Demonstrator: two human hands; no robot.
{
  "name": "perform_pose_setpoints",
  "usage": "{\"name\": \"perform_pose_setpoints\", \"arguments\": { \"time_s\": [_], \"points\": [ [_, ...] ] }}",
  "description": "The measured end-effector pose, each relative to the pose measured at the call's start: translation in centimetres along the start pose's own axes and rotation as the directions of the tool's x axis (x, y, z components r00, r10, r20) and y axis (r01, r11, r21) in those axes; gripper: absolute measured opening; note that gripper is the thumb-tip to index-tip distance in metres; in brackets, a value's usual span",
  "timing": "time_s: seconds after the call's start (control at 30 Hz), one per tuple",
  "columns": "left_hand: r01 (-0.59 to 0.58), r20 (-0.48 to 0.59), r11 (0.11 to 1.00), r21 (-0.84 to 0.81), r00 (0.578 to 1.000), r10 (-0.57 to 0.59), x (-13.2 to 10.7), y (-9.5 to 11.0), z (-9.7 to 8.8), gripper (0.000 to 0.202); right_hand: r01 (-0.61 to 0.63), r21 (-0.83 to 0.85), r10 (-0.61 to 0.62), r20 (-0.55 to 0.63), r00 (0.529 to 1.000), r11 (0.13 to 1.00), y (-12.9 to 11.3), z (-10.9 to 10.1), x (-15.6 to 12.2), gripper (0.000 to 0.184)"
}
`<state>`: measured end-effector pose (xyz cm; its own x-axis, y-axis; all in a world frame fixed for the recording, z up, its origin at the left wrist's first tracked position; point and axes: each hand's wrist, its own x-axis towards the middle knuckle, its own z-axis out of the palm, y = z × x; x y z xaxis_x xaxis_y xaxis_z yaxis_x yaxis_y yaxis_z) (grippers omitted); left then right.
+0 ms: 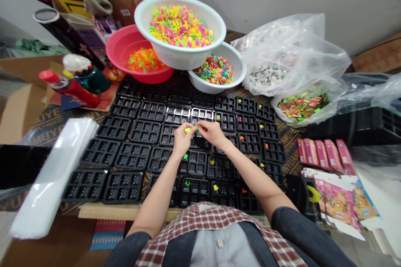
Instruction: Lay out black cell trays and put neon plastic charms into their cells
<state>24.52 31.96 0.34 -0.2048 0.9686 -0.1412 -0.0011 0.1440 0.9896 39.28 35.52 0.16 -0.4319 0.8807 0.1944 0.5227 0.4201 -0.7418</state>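
Observation:
Both hands meet over rows of black compartment trays (145,131). My left hand (182,138) is closed around small yellow plastic pieces (187,130) that look like toy rings. Beside it, the fingers of my right hand (212,132) pinch a small yellow-green plastic piece (197,127); its exact shape is too small to make out. Single coloured pieces lie in compartments of trays to the right and nearer me, among them a green piece (187,183) and a yellow piece (215,187). The trays directly under my hands are partly hidden.
Behind the trays stand a white basin (142,18) of bright plastic rings, a red basin (116,52) and a smaller white basin (240,71). Plastic bags (300,46) with small packets sit back right. Pink boxes (326,156) lie right; clear sleeves (53,179) and a red bottle (69,87) are left.

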Motion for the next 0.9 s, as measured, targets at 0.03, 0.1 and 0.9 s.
{"name": "perform_pose_setpoints", "arguments": {
  "time_s": [0.03, 0.1, 0.9],
  "points": [
    [-0.016, -0.013, 1.000, 0.022, 1.000, 0.016, -0.1, 0.1, 0.1, 0.018, -0.011, -0.021, 0.010, -0.024, 1.000, 1.000, 0.1, 0.2, 0.1, 0.020],
    [-0.042, -0.034, 0.996, 0.076, 0.998, 0.045, 0.0, 0.2, 0.1, 0.016, -0.043, -0.033, 0.041, -0.069, 0.997, 0.999, 0.5, 0.5, 0.5, 0.019],
    [0.308, 0.013, 0.666, -0.679, 0.913, -0.409, 1.6, 0.0, -2.0, 0.015, -0.111, -0.418, 0.145, 0.052, 0.988, 0.902, 3.5, 0.4, 6.4, 0.026]
  ]
}}
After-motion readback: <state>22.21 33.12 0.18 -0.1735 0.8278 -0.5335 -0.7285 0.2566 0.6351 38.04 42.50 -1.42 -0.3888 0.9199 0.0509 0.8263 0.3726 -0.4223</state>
